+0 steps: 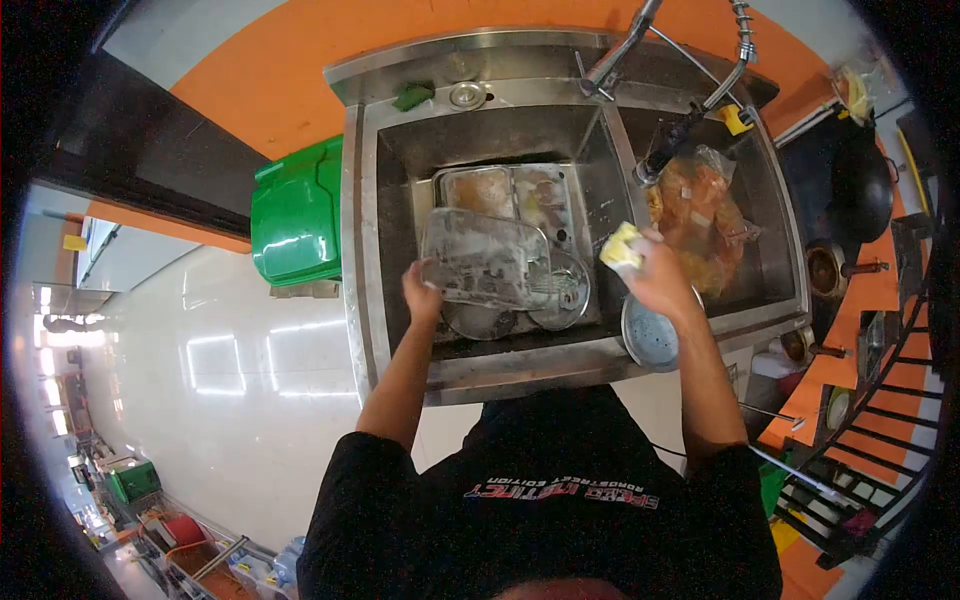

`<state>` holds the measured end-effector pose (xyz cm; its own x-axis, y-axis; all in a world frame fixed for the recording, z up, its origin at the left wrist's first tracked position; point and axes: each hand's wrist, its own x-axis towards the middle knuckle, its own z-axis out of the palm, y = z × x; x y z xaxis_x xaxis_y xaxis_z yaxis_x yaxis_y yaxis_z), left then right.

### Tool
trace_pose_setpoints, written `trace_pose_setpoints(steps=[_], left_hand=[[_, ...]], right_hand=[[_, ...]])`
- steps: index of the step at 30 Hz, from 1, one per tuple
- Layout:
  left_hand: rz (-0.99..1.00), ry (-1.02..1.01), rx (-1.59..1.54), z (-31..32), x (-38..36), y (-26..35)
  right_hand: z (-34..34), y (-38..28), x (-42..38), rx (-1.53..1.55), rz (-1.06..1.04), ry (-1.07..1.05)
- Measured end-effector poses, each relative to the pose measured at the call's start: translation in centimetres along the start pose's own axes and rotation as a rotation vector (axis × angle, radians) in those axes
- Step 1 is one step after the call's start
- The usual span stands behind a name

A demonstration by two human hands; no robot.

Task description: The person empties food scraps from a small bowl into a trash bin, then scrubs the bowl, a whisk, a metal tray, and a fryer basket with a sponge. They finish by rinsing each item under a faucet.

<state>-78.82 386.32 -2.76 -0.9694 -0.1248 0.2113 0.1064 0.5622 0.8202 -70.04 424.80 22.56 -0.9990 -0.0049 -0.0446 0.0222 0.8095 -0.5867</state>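
Note:
My left hand (422, 292) grips the left edge of a rectangular metal tray (480, 255), which is tilted over the left sink basin (400, 190). Soap smears cover the tray's face. In my right hand (660, 278) is a yellow and white sponge (622, 248), held above the divider between the two basins. Under the tray lie a larger compartment tray (560, 190) and a round metal lid or bowl (562, 310), partly hidden. Below my right hand a round bowl of greyish liquid (650, 332) stands at the sink's front ledge.
The right basin holds a plastic bag of orange-brown waste (695, 215). Above it hangs a spray faucet (670, 145). A green scouring pad (413, 96) lies on the back ledge. Left of the sink stands a green bin (300, 215); a dark wok (860, 190) is at the right.

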Motion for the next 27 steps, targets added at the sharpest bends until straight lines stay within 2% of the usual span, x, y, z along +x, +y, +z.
trace_pose_setpoints(steps=[1,2,4,5,6,8,9,11,12,14,15,17,18,20,21,23,26,27], left_hand=[[-0.104,-0.084,-0.056,0.5,-0.8,-0.3],[-0.106,-0.081,-0.056,0.7,-1.3,-0.3],[-0.221,-0.268,-0.029,1.0,-2.0,-0.2],[-0.36,-0.303,-0.005,1.7,-2.4,-0.8],[-0.359,-0.3,-0.007,1.4,-2.0,-0.1],[-0.315,-0.653,0.167,0.8,-0.7,0.7],[-0.314,-0.654,0.166,0.7,-0.3,0.9],[-0.252,-0.83,0.257,1.0,0.7,1.1],[-0.244,-0.834,0.258,0.5,1.3,2.6],[-0.132,-0.907,0.45,-0.5,1.7,5.1],[-0.122,-0.917,0.451,-0.5,1.5,4.6],[0.166,-1.149,0.6,-1.0,1.0,3.4],[0.174,-1.156,0.604,-1.1,0.0,3.1],[0.3,-1.301,0.662,-1.4,-1.7,2.5],[0.299,-1.305,0.667,-1.4,-1.4,2.1],[0.159,-1.869,0.341,-1.3,-0.4,1.0],[0.238,-1.999,0.209,0.9,6.5,-3.0],[-0.042,-1.912,0.16,0.8,9.0,-0.4]], right_hand=[[-0.1,1.0,-0.9,0.0,-0.003,-0.004],[0.3,2.0,-1.8,0.025,0.054,0.063],[0.8,3.8,-3.3,0.049,0.107,0.131],[0.9,4.6,-4.0,0.004,0.148,0.149],[0.9,4.8,-4.5,-0.041,0.189,0.166],[0.9,5.2,-5.5,-0.045,0.207,0.159],[0.8,5.3,-5.9,-0.046,0.229,0.149],[0.8,5.6,-6.4,-0.04,0.215,0.146],[0.7,5.8,-6.5,-0.035,0.201,0.143],[0.6,6.0,-6.7,-0.021,0.203,0.147],[0.6,6.0,-6.9,-0.007,0.199,0.146],[0.4,6.1,-7.0,-0.007,0.217,0.146],[0.3,6.1,-6.9,-0.008,0.222,0.138],[0.2,5.6,-6.7,-0.031,0.239,0.149],[0.4,5.5,-6.4,-0.058,0.248,0.155],[0.9,5.7,-6.2,-0.073,0.208,0.176],[1.0,5.7,-5.6,-0.1,0.155,0.198],[1.0,5.6,-5.4,-0.1,0.143,0.198]])
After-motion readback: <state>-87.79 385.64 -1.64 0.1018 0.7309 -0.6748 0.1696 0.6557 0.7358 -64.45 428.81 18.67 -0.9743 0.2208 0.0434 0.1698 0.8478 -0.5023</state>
